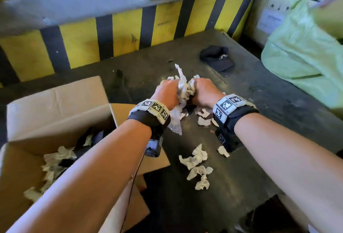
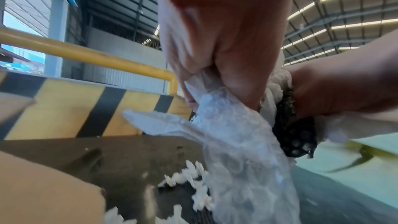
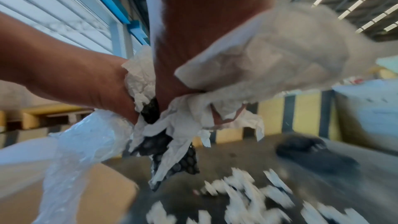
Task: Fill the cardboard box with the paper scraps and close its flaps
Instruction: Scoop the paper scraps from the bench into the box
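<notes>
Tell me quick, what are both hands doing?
Left hand: closed, gripping a bundle of paper scraps.
Right hand: closed, gripping the same bundle.

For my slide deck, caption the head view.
Both hands, left hand and right hand, grip paper scraps beside the open cardboard box.

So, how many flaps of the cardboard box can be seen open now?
3. One flap stands up at the far side, one spreads right under the left hand, one hangs at the near side. The arm may hide more.
</notes>
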`<state>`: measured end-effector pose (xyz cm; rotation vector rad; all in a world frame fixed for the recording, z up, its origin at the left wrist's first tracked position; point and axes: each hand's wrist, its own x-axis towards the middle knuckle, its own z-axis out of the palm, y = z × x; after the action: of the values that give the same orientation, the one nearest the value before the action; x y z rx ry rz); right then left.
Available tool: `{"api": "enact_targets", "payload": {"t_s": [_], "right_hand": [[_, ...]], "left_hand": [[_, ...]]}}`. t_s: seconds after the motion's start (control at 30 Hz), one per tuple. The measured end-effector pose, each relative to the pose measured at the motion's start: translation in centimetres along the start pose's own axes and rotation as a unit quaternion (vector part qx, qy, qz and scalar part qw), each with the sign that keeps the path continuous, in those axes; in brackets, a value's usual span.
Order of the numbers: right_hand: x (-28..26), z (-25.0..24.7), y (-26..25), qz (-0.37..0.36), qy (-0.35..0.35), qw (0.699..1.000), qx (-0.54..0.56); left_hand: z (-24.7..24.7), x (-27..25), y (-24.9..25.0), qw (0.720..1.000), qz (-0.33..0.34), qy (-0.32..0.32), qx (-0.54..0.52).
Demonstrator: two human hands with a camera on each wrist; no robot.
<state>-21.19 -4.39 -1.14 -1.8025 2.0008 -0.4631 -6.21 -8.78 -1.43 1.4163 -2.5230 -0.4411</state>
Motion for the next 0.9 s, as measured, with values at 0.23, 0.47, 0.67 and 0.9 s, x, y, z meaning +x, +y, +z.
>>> {"api": "enact_targets", "payload": {"t_s": [0.23, 0.47, 0.67, 0.9], "right_hand": [[-0.6, 0.2, -15.6, -0.102, -0.002, 0.994, -0.029], [-1.8, 8.6, -28.7, -0.178, -0.064, 0.982, 0.010], [-1.1, 18.9, -32.8, -0.194, -0.152, 0.969, -0.017], [3.2, 25.2, -30.2, -0.100, -0.337, 0.902, -0.250]], "left_hand": [[-12.0, -8.3, -7.9, 0.997, -0.064, 0.050, 0.006], [-17.0, -18.6, -18.7, 0.986, -0.149, 0.067, 0.026], [-13.2, -23.1, -27.3, 0.967, -0.253, 0.005, 0.020], [-6.1, -23.6, -35.5, 0.934, -0.326, -0.142, -0.002]]}}
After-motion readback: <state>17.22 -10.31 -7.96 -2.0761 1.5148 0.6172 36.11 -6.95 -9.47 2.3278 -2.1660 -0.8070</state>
